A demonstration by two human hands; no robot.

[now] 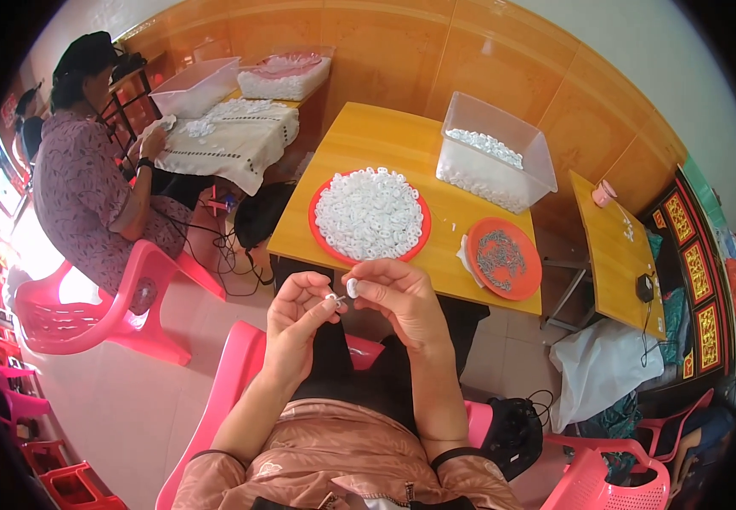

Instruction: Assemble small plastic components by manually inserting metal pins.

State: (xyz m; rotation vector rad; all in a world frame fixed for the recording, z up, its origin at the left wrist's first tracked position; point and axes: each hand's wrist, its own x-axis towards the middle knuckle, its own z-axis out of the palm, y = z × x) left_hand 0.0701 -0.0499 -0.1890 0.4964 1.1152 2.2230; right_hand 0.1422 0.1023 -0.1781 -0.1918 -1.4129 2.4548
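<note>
Fingers [327, 299] of the left hand [293, 319] pinch a small white piece; fingers [359, 287] of the right hand [402, 302] pinch a white ring [352, 288] at its edge. Both hands are raised over the lap, tips nearly touching, which brings the two small parts close to the eyes for alignment. What exactly the left piece is cannot be told at this size.

At 12 o'clock from the hands, just beyond them, a yellow counter [385, 136] carries a red plate [321, 238] heaped with white rings [370, 212]; its position at the near edge keeps stock within reach. At 2 o'clock a smaller red plate [529, 272] holds small grey metal parts [500, 257], kept separate from the rings, probably so that the kinds stay sorted. Behind both, at 1 o'clock, a clear plastic tub [538, 161] holds a bulk supply of more white pieces.

At 10 o'clock, well apart, another person [87, 195] sits on a pink chair [121, 314] at a cloth-covered table [249, 153] spread with similar white pieces.
</note>
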